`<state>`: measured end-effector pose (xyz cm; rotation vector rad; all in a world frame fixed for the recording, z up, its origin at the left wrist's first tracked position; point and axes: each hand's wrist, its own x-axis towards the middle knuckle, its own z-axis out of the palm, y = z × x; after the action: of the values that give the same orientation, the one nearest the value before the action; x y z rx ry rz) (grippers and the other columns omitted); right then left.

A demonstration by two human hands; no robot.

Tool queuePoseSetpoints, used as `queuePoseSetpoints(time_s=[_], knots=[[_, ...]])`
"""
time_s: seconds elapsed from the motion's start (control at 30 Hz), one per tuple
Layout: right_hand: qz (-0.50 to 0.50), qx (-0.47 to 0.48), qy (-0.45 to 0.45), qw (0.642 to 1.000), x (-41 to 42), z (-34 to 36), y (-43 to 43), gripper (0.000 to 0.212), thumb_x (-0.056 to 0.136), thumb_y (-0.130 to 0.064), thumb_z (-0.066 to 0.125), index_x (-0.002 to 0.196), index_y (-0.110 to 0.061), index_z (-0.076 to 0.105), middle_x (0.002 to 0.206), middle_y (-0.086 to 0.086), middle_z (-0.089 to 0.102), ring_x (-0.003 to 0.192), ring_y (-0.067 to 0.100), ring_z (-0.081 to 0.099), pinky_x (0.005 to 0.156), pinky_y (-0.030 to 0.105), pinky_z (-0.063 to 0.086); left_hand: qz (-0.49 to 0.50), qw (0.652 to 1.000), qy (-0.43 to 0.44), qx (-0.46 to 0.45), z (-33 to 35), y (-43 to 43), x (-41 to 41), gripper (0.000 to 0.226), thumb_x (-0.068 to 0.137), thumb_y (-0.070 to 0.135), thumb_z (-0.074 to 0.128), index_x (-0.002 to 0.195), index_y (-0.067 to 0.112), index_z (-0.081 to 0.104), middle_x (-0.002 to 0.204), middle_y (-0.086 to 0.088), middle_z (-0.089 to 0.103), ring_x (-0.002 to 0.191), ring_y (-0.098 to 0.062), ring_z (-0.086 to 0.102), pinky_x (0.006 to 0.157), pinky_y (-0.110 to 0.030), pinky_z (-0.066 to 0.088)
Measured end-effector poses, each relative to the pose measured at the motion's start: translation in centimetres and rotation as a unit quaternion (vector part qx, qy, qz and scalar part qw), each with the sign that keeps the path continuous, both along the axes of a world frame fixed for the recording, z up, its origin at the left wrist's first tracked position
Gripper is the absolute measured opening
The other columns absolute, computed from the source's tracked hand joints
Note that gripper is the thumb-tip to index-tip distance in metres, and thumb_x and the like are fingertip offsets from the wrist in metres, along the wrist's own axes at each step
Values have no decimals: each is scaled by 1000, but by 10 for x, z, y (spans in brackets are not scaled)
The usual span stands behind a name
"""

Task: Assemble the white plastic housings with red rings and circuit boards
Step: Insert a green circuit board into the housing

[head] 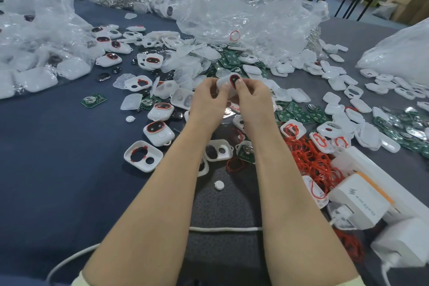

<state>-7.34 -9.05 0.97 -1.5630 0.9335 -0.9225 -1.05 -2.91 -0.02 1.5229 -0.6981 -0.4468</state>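
Both hands hold one white housing [228, 82] with a red ring around its dark oval window, raised above the table's middle. My left hand [209, 97] grips its left side and my right hand [251, 97] pinches its right side, thumb near the ring. Finished housings with red rings [159, 132] lie to the left. An empty housing shell with a red ring [142, 155] sits nearer me. Loose red rings [311, 160] are heaped to the right. Green circuit boards [299, 115] lie scattered beyond the hands and to the right.
Crumpled clear plastic bags [243, 7] fill the back and a bag [34, 42] of parts lies at left. White chargers and a power strip [362, 197] sit at the near right. A white cable [225, 229] crosses near me. Dark blue cloth [58, 181] covers the table.
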Motion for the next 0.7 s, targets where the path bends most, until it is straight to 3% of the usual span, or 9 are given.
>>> queuePoseSetpoints(time_s=[0.13, 0.23, 0.33, 0.43, 0.57, 0.7], knots=[[58, 62, -82, 993, -5, 3, 3, 22, 93, -18, 62, 106, -1, 63, 101, 18, 68, 88, 27, 65, 83, 35, 55, 8, 997, 64, -33, 3, 2, 7, 7, 99, 19, 52, 94, 17, 57, 97, -9, 65, 97, -25, 65, 86, -31, 55], [105, 106, -102, 984, -11, 6, 3, 15, 95, -19, 58, 96, -8, 68, 95, 14, 67, 83, 21, 62, 79, 30, 52, 0, 997, 75, -28, 3, 3, 9, 7, 99, 20, 52, 98, 16, 57, 103, -12, 66, 99, -27, 64, 90, -36, 54], [101, 88, -93, 987, -12, 6, 2, 20, 97, -17, 55, 91, -3, 68, 97, 23, 66, 87, 28, 60, 91, 44, 51, -22, 999, 43, -20, 2, 4, 6, 9, 98, 20, 54, 101, 12, 59, 100, -12, 66, 97, -27, 65, 91, -41, 55], [27, -16, 9, 999, -3, 0, 2, 29, 99, -24, 50, 94, -1, 67, 91, 21, 67, 80, 25, 60, 85, 47, 51, -11, 1000, -12, -1, -1, 2, 6, 14, 98, 19, 54, 101, 7, 60, 97, -15, 66, 95, -30, 64, 90, -46, 53], [-10, -54, 70, 996, 5, -5, 7, 33, 101, -34, 44, 91, -10, 65, 90, 11, 68, 89, 26, 63, 84, 43, 50, 22, 989, -143, 33, -3, 1, 7, 18, 98, 22, 52, 93, 6, 60, 78, 0, 57, 77, -21, 53, 69, -26, 40], [-15, -42, 67, 997, 2, -5, -1, 46, 100, -43, 41, 78, -12, 67, 80, 7, 68, 80, 23, 62, 75, 36, 49, 37, 976, -211, 28, 0, 2, 0, 22, 99, 23, 51, 95, 3, 61, 74, 3, 52, 71, -16, 46, 60, -21, 29]])
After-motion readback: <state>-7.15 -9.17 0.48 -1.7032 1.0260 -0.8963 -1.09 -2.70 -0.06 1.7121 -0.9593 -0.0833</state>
